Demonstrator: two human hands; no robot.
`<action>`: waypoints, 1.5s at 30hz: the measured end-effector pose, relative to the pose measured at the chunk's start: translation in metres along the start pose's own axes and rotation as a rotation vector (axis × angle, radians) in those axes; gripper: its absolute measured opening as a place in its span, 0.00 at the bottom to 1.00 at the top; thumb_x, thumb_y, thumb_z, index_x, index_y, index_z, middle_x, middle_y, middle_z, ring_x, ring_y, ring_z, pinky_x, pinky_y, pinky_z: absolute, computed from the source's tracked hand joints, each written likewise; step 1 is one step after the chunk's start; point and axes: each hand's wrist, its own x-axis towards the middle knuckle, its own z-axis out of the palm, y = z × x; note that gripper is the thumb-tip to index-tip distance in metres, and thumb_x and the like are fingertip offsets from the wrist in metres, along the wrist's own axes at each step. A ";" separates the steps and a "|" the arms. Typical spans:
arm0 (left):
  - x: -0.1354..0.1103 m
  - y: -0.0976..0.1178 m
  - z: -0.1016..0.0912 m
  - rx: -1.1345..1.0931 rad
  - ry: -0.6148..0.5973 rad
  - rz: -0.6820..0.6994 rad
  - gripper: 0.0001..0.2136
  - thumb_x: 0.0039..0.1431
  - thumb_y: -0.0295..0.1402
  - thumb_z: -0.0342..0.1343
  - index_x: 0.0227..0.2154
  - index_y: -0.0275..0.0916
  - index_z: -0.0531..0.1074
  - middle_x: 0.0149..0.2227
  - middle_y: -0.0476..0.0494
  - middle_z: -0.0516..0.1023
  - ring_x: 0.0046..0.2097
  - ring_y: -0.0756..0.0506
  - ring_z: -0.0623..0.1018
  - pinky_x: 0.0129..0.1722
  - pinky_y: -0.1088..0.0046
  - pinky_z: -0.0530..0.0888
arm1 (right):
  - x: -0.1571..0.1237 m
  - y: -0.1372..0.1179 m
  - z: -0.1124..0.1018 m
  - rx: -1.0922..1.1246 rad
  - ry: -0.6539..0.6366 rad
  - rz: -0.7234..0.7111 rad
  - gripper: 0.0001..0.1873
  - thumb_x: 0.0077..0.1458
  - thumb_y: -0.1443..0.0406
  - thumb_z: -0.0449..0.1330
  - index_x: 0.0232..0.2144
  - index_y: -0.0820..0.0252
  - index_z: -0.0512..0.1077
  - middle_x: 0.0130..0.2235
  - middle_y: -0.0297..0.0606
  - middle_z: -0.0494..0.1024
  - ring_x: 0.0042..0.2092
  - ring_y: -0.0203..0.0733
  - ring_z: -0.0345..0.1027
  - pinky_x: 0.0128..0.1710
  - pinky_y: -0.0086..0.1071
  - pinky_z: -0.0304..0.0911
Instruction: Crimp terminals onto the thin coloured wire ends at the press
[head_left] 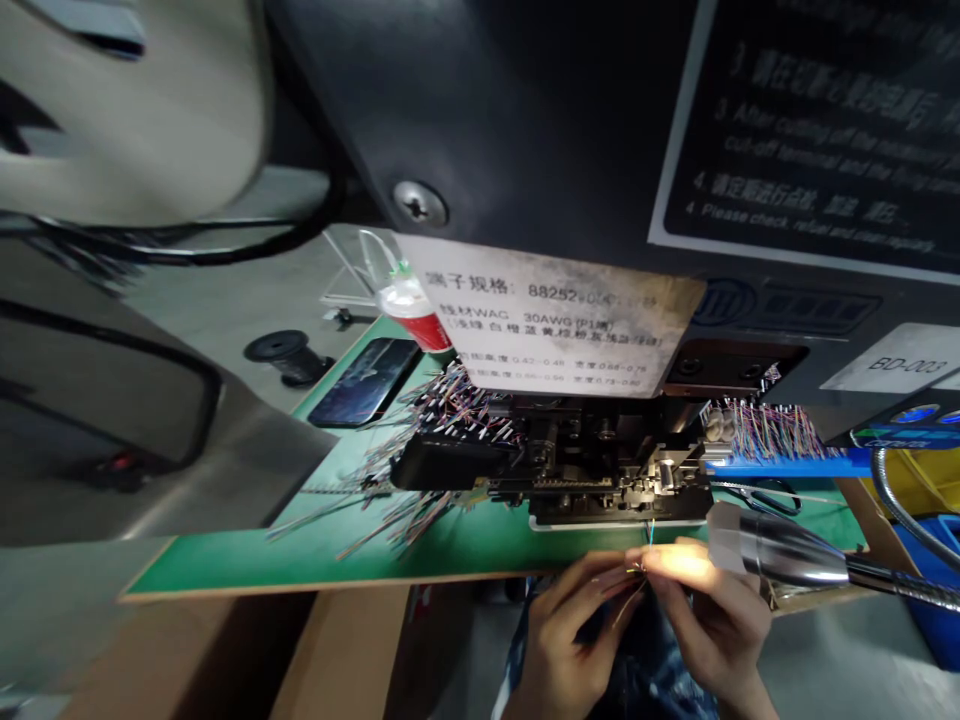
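Note:
At the front edge of the green worktop, my left hand [574, 625] and my right hand [712, 610] meet, fingertips pinched close together. Thin coloured wires [652, 532] run between them; a blue one sticks up toward the machine and pale ones hang below. Both hands are closed on these wires, though the exact grip of each fingertip is too small to make out. Just beyond the fingers sits the metal crimping head [660, 480] of a dark terminal machine [525, 120]. Light from a lamp [780, 548] falls on my right fingers.
Bundles of wires [457, 410] lie left of the crimping head, more [780, 430] at a blue tray [795, 467]. A phone [365, 382] and a red-and-white cup [412, 312] stand on the green worktop [247, 565]. Scissors [769, 495] lie right, behind the lamp. A metal reel plate juts in left.

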 end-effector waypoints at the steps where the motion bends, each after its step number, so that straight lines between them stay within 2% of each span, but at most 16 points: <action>1: -0.002 -0.001 0.000 -0.005 -0.013 -0.007 0.11 0.70 0.25 0.59 0.47 0.43 0.84 0.42 0.41 0.88 0.41 0.43 0.88 0.42 0.76 0.85 | 0.001 0.000 -0.001 -0.026 -0.007 -0.030 0.27 0.63 0.76 0.66 0.55 0.38 0.81 0.45 0.32 0.89 0.40 0.50 0.88 0.42 0.39 0.85; 4: -0.004 -0.002 -0.001 0.005 -0.048 -0.004 0.12 0.72 0.26 0.58 0.50 0.42 0.83 0.43 0.40 0.88 0.42 0.43 0.88 0.42 0.76 0.84 | 0.003 0.000 -0.004 -0.090 -0.035 -0.135 0.27 0.64 0.76 0.64 0.57 0.43 0.80 0.44 0.35 0.90 0.39 0.50 0.88 0.42 0.39 0.85; 7: -0.004 -0.001 -0.002 0.010 -0.052 0.044 0.13 0.73 0.26 0.55 0.53 0.41 0.81 0.43 0.39 0.87 0.41 0.44 0.88 0.41 0.77 0.84 | 0.005 0.000 -0.003 -0.131 -0.045 -0.239 0.23 0.67 0.76 0.60 0.58 0.51 0.79 0.43 0.40 0.90 0.37 0.47 0.88 0.42 0.35 0.84; 9: -0.002 0.001 -0.003 0.018 -0.046 0.076 0.13 0.74 0.26 0.54 0.54 0.41 0.80 0.43 0.40 0.87 0.41 0.45 0.88 0.41 0.78 0.83 | 0.006 0.000 -0.003 -0.139 -0.038 -0.268 0.22 0.68 0.76 0.59 0.58 0.53 0.79 0.42 0.40 0.90 0.37 0.46 0.88 0.41 0.33 0.84; 14: 0.005 0.012 -0.010 0.098 -0.074 0.144 0.11 0.75 0.24 0.54 0.52 0.39 0.79 0.41 0.41 0.87 0.41 0.48 0.87 0.43 0.82 0.82 | 0.007 -0.003 -0.002 -0.108 -0.019 -0.258 0.22 0.69 0.75 0.59 0.58 0.51 0.79 0.41 0.38 0.90 0.35 0.44 0.87 0.37 0.30 0.83; 19: 0.008 0.019 -0.014 0.140 -0.073 0.196 0.09 0.74 0.24 0.55 0.50 0.37 0.78 0.41 0.41 0.87 0.42 0.47 0.88 0.45 0.81 0.82 | 0.009 -0.009 -0.002 -0.050 -0.016 -0.255 0.21 0.69 0.74 0.59 0.58 0.50 0.79 0.40 0.38 0.90 0.34 0.43 0.87 0.35 0.30 0.83; 23: 0.002 0.020 -0.017 0.135 -0.100 0.182 0.10 0.74 0.23 0.54 0.50 0.37 0.78 0.41 0.41 0.86 0.41 0.47 0.87 0.44 0.80 0.82 | 0.010 -0.012 -0.001 -0.021 -0.013 -0.263 0.20 0.70 0.74 0.58 0.57 0.53 0.79 0.40 0.39 0.90 0.34 0.43 0.87 0.33 0.29 0.83; 28: -0.007 0.019 -0.021 0.149 -0.164 0.129 0.13 0.72 0.22 0.56 0.55 0.39 0.76 0.44 0.40 0.86 0.44 0.45 0.87 0.44 0.77 0.83 | 0.016 -0.018 -0.001 -0.041 0.019 -0.307 0.17 0.70 0.73 0.59 0.55 0.55 0.80 0.37 0.38 0.90 0.32 0.40 0.86 0.34 0.28 0.82; 31: -0.010 0.017 -0.021 0.139 -0.171 0.124 0.14 0.71 0.21 0.57 0.55 0.39 0.76 0.45 0.40 0.86 0.44 0.45 0.87 0.44 0.77 0.83 | 0.020 -0.024 -0.001 -0.058 0.002 -0.296 0.16 0.71 0.72 0.58 0.55 0.55 0.80 0.36 0.38 0.90 0.30 0.40 0.85 0.30 0.27 0.80; 36: -0.011 0.018 -0.020 0.119 -0.147 0.167 0.14 0.71 0.21 0.57 0.55 0.40 0.75 0.45 0.40 0.86 0.43 0.46 0.87 0.43 0.78 0.83 | 0.023 -0.030 0.000 -0.053 0.013 -0.248 0.13 0.73 0.68 0.58 0.51 0.54 0.82 0.33 0.35 0.90 0.27 0.39 0.84 0.29 0.27 0.78; 42: -0.007 0.024 -0.022 0.121 -0.158 0.131 0.06 0.72 0.24 0.56 0.45 0.40 0.76 0.43 0.41 0.87 0.41 0.47 0.88 0.42 0.79 0.83 | 0.031 -0.036 0.002 -0.054 0.006 -0.278 0.13 0.74 0.68 0.57 0.51 0.55 0.82 0.31 0.35 0.89 0.24 0.38 0.82 0.25 0.28 0.74; 45: -0.006 0.024 -0.022 0.116 -0.152 0.137 0.06 0.72 0.24 0.57 0.44 0.40 0.76 0.42 0.41 0.87 0.40 0.47 0.88 0.41 0.79 0.83 | 0.032 -0.037 0.002 -0.051 0.005 -0.276 0.13 0.74 0.67 0.57 0.51 0.54 0.82 0.31 0.34 0.89 0.23 0.37 0.81 0.24 0.28 0.74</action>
